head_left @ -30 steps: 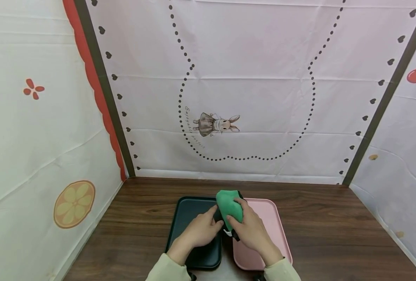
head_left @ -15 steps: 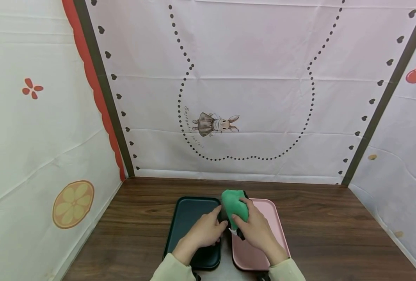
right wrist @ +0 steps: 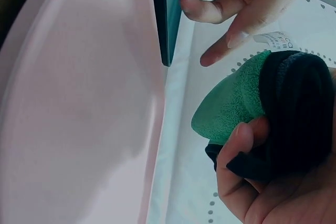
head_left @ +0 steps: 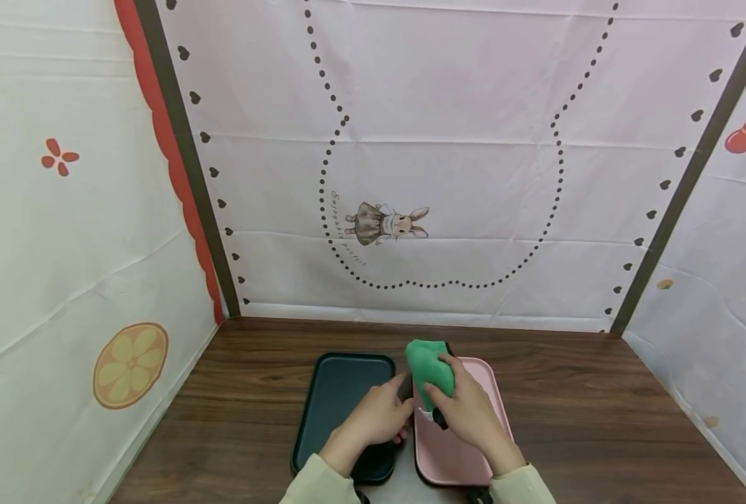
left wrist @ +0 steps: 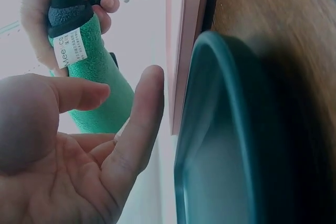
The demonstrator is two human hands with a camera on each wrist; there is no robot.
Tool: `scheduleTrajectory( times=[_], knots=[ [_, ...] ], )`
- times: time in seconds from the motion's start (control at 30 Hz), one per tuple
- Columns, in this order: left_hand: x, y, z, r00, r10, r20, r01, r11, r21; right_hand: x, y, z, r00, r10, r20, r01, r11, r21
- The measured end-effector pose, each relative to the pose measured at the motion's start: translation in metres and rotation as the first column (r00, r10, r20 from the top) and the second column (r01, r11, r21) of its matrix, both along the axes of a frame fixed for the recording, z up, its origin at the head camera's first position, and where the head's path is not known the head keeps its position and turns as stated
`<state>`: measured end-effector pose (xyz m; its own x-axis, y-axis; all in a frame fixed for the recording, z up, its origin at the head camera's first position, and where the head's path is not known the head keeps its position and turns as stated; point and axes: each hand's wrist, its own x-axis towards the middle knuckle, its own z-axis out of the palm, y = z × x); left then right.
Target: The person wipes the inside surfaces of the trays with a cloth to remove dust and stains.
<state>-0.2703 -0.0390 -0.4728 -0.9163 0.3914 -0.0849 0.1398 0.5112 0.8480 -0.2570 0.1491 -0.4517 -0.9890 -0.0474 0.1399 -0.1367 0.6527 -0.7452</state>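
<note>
A folded green towel with black edging and a white label hangs over the pink tray in the head view. My right hand grips it, thumb and fingers pressed into the cloth. In the right wrist view the green towel tapers away from the bunched black edge near the palm. My left hand is over the inner edge of the dark green tray, beside the towel. Thumb and forefinger of the left hand stand apart in the left wrist view, with nothing pinched between them.
The two trays lie side by side on a brown wooden table. A pale strip shows between them at the front. Printed white cloth walls enclose the table at the back and both sides.
The green towel has moved to the right with my right hand, from above the gap between the trays to above the pink tray. My left hand has shifted right too.
</note>
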Motion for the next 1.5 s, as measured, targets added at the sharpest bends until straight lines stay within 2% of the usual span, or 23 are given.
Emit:
scheduleTrajectory(
  times=[0.3, 0.5, 0.63, 0.87, 1.1, 1.33, 1.5],
  knots=[
    [0.0, 0.009, -0.004, 1.0, 0.021, 0.001, -0.021, 1.0, -0.016, 0.0, 0.008, 0.0, 1.0, -0.013, -0.028, 0.013, 1.0, -0.014],
    [0.003, 0.014, -0.002, 0.999, 0.042, 0.025, -0.042, 0.999, -0.012, -0.001, 0.013, 0.001, 1.0, -0.01, -0.012, 0.009, 0.999, -0.041],
    [0.004, 0.017, -0.002, 0.998, 0.054, 0.012, -0.053, 0.998, -0.029, 0.0, 0.018, 0.002, 1.0, -0.011, 0.0, 0.011, 0.999, -0.042],
    [0.007, 0.023, -0.005, 0.999, 0.052, -0.016, -0.053, 0.995, -0.084, 0.001, 0.024, 0.002, 0.999, -0.03, 0.021, 0.031, 0.999, -0.009],
    [0.01, 0.029, -0.008, 0.997, 0.073, -0.039, -0.077, 0.989, -0.123, -0.002, 0.03, 0.0, 0.998, -0.053, 0.039, 0.052, 0.998, 0.028],
    [0.01, 0.035, -0.014, 0.994, 0.072, -0.078, -0.087, 0.975, -0.206, -0.004, 0.033, -0.002, 0.996, -0.063, 0.064, 0.059, 0.997, 0.057],
    [0.011, 0.041, -0.015, 0.995, 0.074, -0.069, -0.09, 0.962, -0.258, -0.006, 0.034, 0.0, 0.996, -0.056, 0.075, 0.05, 0.995, 0.083]
  ],
)
